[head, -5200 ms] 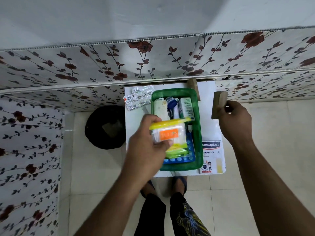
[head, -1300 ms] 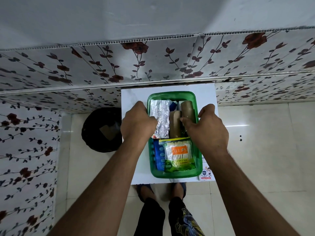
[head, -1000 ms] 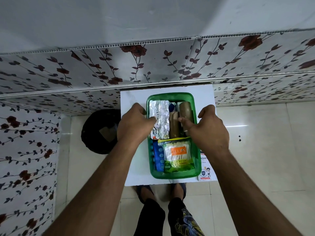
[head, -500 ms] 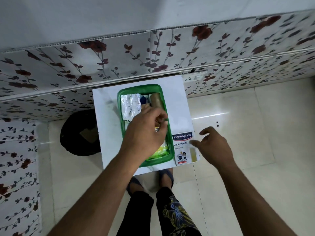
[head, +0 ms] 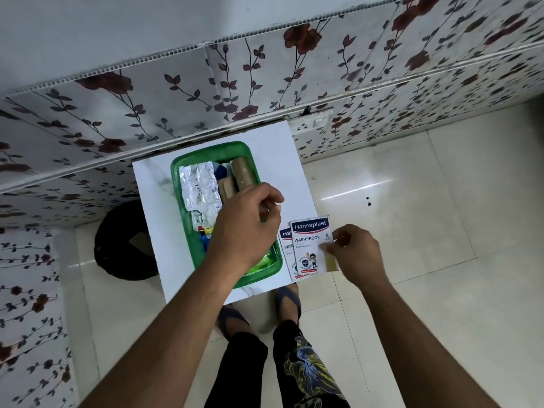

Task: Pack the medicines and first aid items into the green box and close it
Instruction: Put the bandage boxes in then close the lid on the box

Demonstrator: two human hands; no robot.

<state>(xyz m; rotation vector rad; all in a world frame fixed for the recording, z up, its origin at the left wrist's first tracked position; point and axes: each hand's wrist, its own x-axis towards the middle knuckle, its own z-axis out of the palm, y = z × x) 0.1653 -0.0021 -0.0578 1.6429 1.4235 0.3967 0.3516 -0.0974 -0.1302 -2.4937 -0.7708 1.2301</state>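
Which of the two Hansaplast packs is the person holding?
The upper Hansaplast pack, with its full name showing, pinched by the right hand. The lower Hansaplast pack lies half covered beneath it on the white table.

- The box (head: pixel 182 231) is bright green, on a white worktop (head: pixel 276 160).
- Inside it: a silver foil strip (head: pixel 198 187) and a tan-brown roll (head: pixel 243 172) at the far end.
- The plaster packet (head: pixel 309 245) is white with a dark blue band and blue lettering.
- Wall panels (head: pixel 147 113) are pale with dark red flowers and grey leafy stems.
- The floor (head: pixel 426 231) is glossy cream tile.
- The trousers (head: pixel 312 378) are black with a yellow and blue print.
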